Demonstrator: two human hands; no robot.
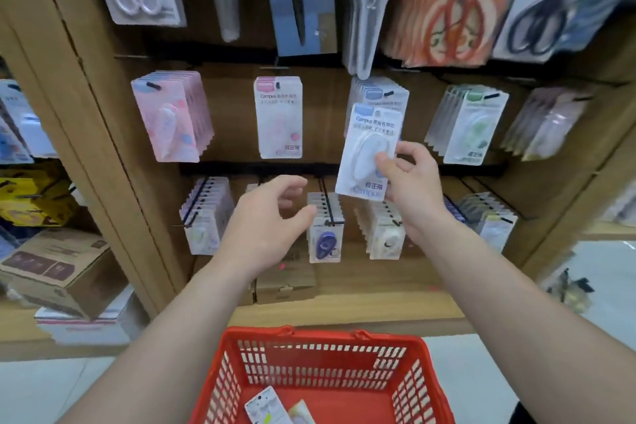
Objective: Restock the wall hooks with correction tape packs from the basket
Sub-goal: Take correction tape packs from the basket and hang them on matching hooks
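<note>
Blue-topped and white, the correction tape pack point(364, 148) is pinched by its lower right edge in the right hand point(409, 182). The thumb lies across the front, so the hanging hole at the top is free. The pack is raised just in front of the matching stack point(377, 103) on a middle-row hook point(389, 93), probably because it belongs there; it is not yet threaded on. The left hand point(268, 217) hovers nearby, fingers loosely curled and holding nothing, likely ready to steady the pack. Below, the red basket point(323, 337) has at least two more packs point(263, 406) lying on its floor.
</note>
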